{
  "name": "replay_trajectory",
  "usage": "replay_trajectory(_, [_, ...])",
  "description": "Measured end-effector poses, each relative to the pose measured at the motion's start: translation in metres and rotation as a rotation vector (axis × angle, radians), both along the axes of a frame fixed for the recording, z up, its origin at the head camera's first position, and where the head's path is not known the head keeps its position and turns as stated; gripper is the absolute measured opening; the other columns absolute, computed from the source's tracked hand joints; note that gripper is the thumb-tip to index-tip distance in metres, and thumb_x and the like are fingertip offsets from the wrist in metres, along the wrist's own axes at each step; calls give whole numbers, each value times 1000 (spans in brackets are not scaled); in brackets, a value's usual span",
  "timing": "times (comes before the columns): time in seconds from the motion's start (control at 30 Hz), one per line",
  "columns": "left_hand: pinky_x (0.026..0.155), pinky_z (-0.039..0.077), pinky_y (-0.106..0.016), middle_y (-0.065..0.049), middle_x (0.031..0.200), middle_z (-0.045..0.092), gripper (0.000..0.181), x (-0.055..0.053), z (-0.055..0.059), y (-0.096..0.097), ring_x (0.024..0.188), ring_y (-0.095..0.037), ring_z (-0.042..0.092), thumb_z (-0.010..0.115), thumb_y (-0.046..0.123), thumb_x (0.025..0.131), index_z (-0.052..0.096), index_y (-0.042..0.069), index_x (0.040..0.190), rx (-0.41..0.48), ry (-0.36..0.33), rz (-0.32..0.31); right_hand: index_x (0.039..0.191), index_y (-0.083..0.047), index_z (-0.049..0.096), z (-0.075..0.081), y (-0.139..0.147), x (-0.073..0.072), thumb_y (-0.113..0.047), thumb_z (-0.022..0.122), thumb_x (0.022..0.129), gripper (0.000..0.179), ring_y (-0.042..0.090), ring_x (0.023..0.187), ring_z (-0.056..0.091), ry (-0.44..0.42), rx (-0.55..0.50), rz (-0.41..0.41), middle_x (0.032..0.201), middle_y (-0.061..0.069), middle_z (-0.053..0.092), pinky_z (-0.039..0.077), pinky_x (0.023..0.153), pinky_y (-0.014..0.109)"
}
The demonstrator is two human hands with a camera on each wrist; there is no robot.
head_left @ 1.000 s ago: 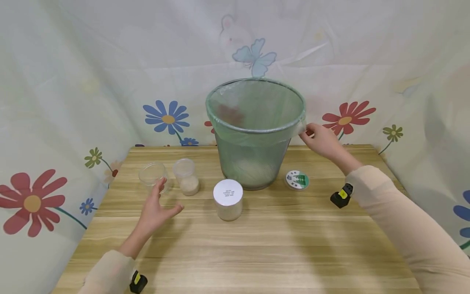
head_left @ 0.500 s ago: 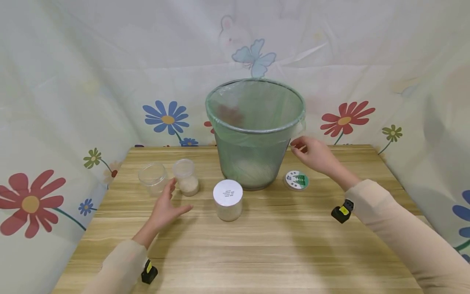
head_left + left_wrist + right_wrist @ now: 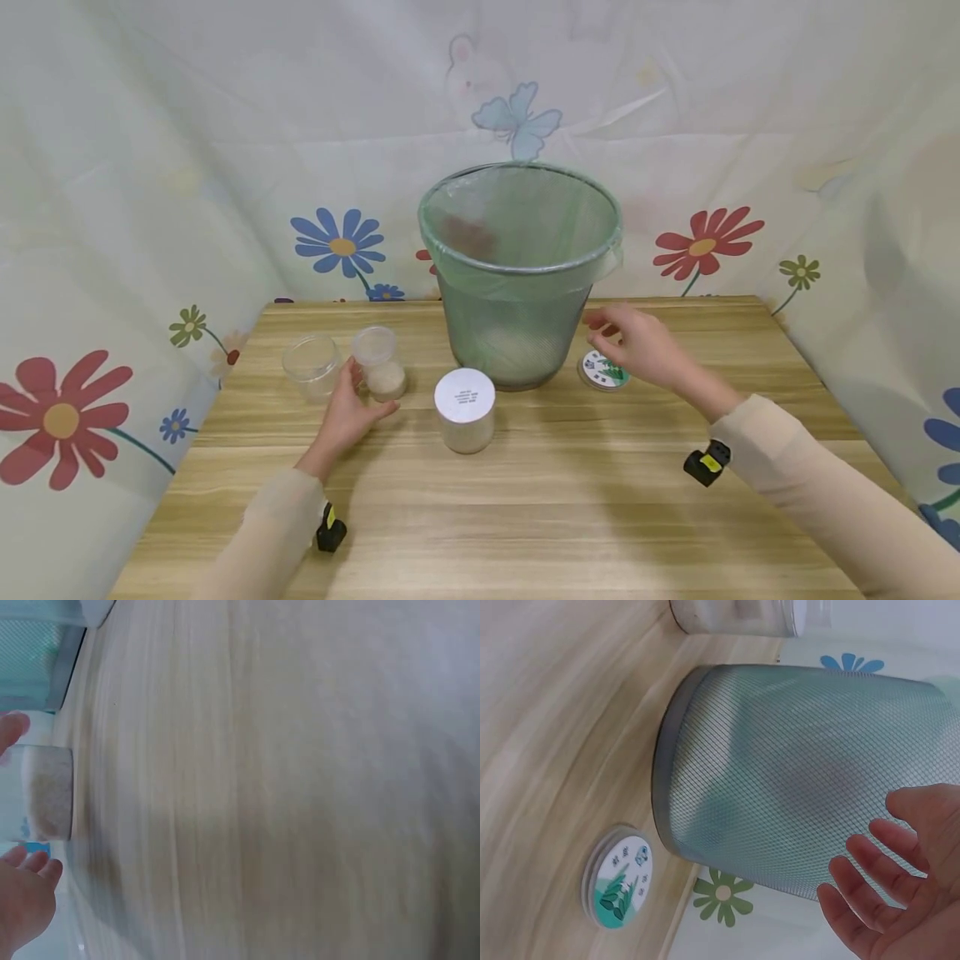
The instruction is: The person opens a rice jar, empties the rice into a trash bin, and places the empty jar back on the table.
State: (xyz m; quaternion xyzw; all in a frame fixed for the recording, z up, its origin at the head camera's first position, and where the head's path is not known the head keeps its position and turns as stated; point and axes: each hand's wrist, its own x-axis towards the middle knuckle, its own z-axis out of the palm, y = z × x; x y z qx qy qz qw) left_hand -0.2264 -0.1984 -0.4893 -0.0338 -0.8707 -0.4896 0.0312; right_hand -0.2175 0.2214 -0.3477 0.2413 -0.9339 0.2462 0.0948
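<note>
My left hand [image 3: 347, 421] reaches around a small clear cup [image 3: 386, 379] with pale contents in its bottom. In the left wrist view the thumb and fingers stand on either side of that cup [image 3: 49, 793], with a gap at the fingers. A clear round container [image 3: 311, 358] is just left of it. With nothing in it, my right hand [image 3: 647, 348] hovers beside the bin, fingers loosely bent. It partly covers a flat round lid [image 3: 597, 372] with a green and white print. The mesh bin [image 3: 517, 325] wears a green liner bag [image 3: 487, 279] folded over its rim.
A clear jar [image 3: 467, 435] with a white labelled top stands in front of the bin, between the hands. Everything sits on a wood-grain table [image 3: 480, 517]. A flower-printed curtain [image 3: 225, 167] hangs behind and at both sides.
My right hand has let go of the liner at the bin's right rim and lowered toward the round lid. My left hand has moved right, from the empty container to the small cup.
</note>
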Motion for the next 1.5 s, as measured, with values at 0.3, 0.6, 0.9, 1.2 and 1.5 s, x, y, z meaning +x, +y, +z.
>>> replay_trajectory(0.3, [104, 33, -46, -23, 134, 41, 99, -13, -11, 7, 123, -33, 41, 81, 6, 65, 17, 0, 140, 98, 54, 3, 101, -1, 63, -15, -2, 12, -9, 64, 83, 19, 27, 83, 64, 82, 10, 37, 98, 13, 66, 54, 71, 41])
replay_trajectory(0.6, [104, 31, -46, -22, 128, 44, 92, -18, -17, 10, 118, -35, 44, 80, 6, 63, 23, 0, 135, 92, 48, 56, 99, -4, 65, -27, -6, 19, -12, 66, 82, 19, 23, 80, 64, 122, 0, 69, 93, 9, 66, 54, 69, 37])
replay_trajectory(0.9, [100, 35, -50, -23, 125, 46, 85, -23, -19, 9, 115, -38, 46, 77, 9, 64, 26, 0, 131, 30, -2, 97, 105, -5, 64, -21, -19, 29, -12, 67, 82, 24, 19, 82, 62, 138, 12, 94, 96, 7, 66, 53, 70, 35])
replay_trajectory(1.2, [99, 36, -50, -23, 124, 48, 78, -21, -13, 11, 114, -37, 46, 78, 9, 64, 31, 0, 125, 42, -20, 108, 107, -5, 64, -19, -29, 37, -10, 68, 80, 28, 14, 78, 57, 168, 4, 140, 91, 4, 62, 50, 66, 31])
replay_trajectory(1.5, [94, 39, -47, -21, 115, 54, 68, -14, -4, 9, 108, -34, 51, 80, 10, 66, 37, -1, 118, 43, 10, 77, 112, -8, 63, -20, -33, 40, -9, 68, 81, 31, 17, 85, 60, 109, -23, 128, 96, 4, 63, 50, 66, 31])
